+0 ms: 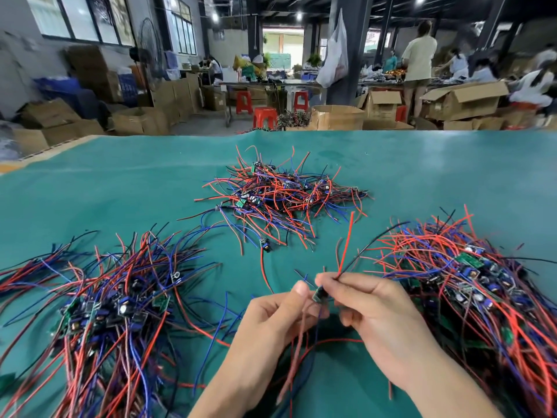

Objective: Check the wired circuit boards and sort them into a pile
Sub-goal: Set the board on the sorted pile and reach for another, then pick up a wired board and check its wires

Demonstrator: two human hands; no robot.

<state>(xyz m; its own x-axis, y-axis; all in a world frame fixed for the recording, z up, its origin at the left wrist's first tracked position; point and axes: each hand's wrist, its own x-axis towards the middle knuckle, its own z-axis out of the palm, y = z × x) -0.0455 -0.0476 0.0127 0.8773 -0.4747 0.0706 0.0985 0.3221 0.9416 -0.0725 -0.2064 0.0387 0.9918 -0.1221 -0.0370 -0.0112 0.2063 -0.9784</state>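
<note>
Both hands meet over the near middle of the green tabletop (120, 182), sharing one small wired circuit board (318, 294). The left hand (280, 312) pinches the board's near edge with thumb and curled fingers, and red and blue leads hang down from there past the wrist. The right hand (370, 309) pinches the wires at the board's top, where a red wire (346, 239) and a black wire (373, 239) rise away from the fingertips.

Taking that board as the landmark: a pile of boards with red, blue and black leads (114, 309) lies to its left, a second such pile (470, 285) lies just to its right, close beside the right hand, and a third, looser heap (280, 191) sits beyond it toward the far edge. One stray board (265, 244) lies between the far heap and the hands.
</note>
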